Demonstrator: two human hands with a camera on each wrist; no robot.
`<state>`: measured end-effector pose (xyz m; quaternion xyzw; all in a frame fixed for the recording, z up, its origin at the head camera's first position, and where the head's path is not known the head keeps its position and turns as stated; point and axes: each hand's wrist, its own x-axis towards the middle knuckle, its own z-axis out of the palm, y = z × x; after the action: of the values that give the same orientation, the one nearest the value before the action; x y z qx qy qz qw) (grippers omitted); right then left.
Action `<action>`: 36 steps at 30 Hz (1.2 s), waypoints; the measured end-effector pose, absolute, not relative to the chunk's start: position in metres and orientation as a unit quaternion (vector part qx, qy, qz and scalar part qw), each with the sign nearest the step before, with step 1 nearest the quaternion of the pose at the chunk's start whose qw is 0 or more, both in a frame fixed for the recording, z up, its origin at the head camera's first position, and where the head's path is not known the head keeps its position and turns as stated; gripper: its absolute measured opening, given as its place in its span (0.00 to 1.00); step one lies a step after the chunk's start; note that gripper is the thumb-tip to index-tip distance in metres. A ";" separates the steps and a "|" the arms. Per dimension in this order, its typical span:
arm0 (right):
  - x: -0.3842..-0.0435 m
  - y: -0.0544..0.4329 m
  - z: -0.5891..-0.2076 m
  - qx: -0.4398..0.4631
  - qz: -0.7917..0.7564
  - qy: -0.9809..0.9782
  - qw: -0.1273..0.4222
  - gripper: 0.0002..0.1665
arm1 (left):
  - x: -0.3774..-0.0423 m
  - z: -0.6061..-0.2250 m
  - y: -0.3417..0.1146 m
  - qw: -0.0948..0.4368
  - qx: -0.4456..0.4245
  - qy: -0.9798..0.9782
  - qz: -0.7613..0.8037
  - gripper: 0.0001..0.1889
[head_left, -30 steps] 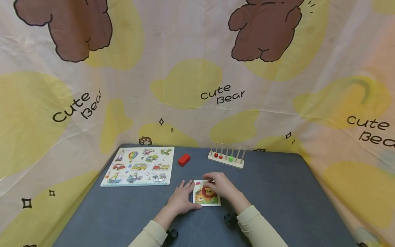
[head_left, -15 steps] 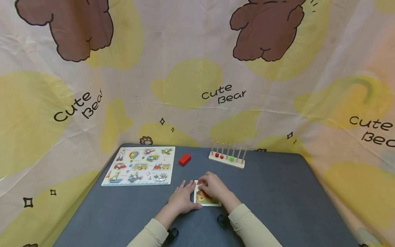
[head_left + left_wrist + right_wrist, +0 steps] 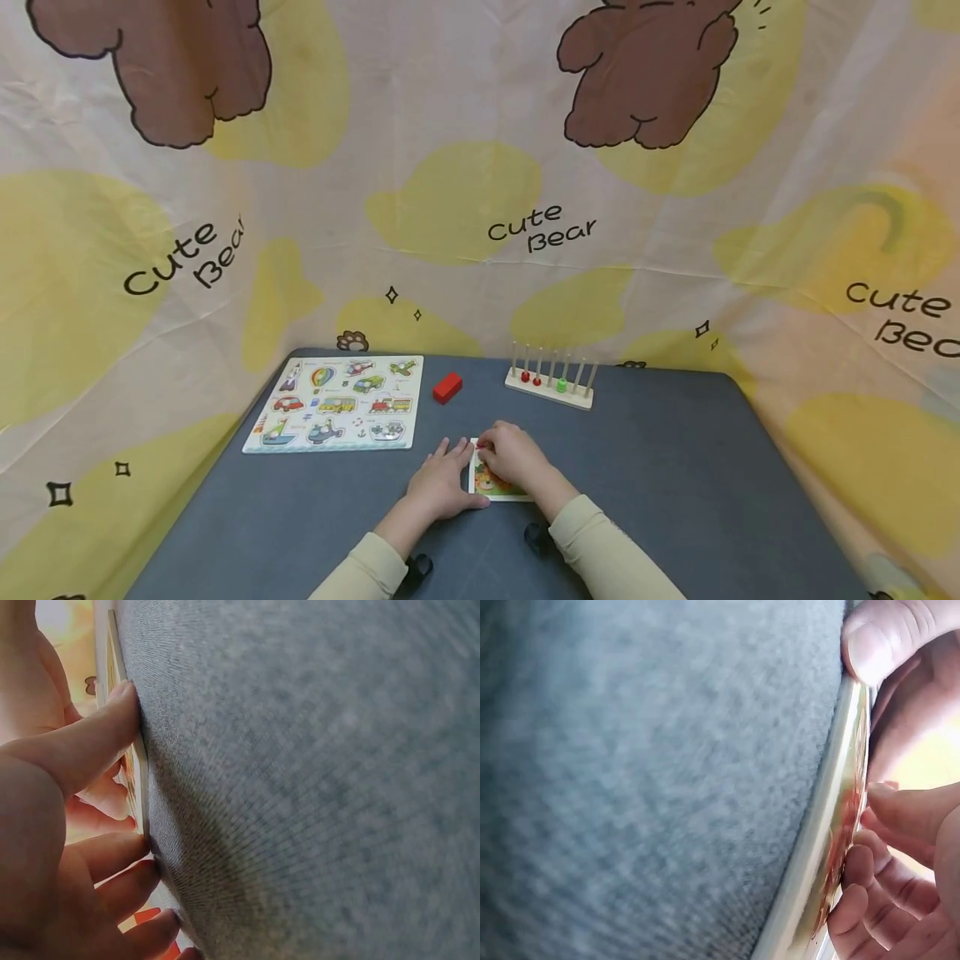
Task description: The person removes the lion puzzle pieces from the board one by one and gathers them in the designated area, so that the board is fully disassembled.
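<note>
In the head view, a small square lion picture puzzle (image 3: 489, 485) with a white border lies flat on the table. My left hand (image 3: 438, 487) holds it at its left side, thumb at the near edge and fingers along the left edge; the left wrist view shows the thumb on the board's rim (image 3: 142, 796). Over the puzzle's upper left part is my right hand (image 3: 517, 460), fingers curled down with thumb and index drawn together at a small pinkish-red part. That hand covers most of the lion. In the right wrist view its fingertips (image 3: 857, 864) touch the board's face.
A white vehicle puzzle board (image 3: 333, 405) lies at the back left. Beside it is a red block (image 3: 447, 388). A peg stand (image 3: 551, 390) with a few red and green beads stands at the back. Behind the table (image 3: 675, 483) hangs a bear-print curtain (image 3: 450, 200).
My right hand has moved left across the puzzle, from its upper right part to its upper left corner, covering more of the lion. The left hand has kept its place.
</note>
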<state>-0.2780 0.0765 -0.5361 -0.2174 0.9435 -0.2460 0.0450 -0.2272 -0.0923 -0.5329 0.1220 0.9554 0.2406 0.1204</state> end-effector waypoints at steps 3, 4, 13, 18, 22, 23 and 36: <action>-0.276 0.074 -0.537 -0.204 -0.249 0.945 0.056 0.13 | -0.226 -0.532 -0.092 0.120 0.122 0.955 0.241 0.50; -0.277 0.074 -0.538 -0.201 -0.255 0.944 0.061 0.13 | -0.226 -0.532 -0.092 0.121 0.120 0.955 0.241 0.50; -0.281 0.079 -0.546 -0.158 -0.342 0.921 0.097 0.12 | -0.228 -0.532 -0.090 0.125 0.118 0.958 0.232 0.50; -0.282 0.079 -0.548 -0.152 -0.350 0.920 0.095 0.12 | -0.228 -0.530 -0.089 0.127 0.115 0.958 0.229 0.50; -0.283 0.080 -0.549 -0.154 -0.367 0.913 0.091 0.13 | -0.228 -0.529 -0.090 0.126 0.116 0.959 0.224 0.50; -0.283 0.080 -0.550 -0.155 -0.374 0.910 0.090 0.13 | -0.228 -0.528 -0.090 0.126 0.116 0.960 0.221 0.50; -0.281 0.083 -0.545 -0.128 -0.446 0.882 0.079 0.07 | -0.228 -0.528 -0.089 0.135 0.106 0.962 0.211 0.50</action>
<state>-0.2815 0.0830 -0.5451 -0.1276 0.8823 -0.4461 0.0791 -0.2285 -0.0890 -0.5279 0.1062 0.9623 0.2111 0.1346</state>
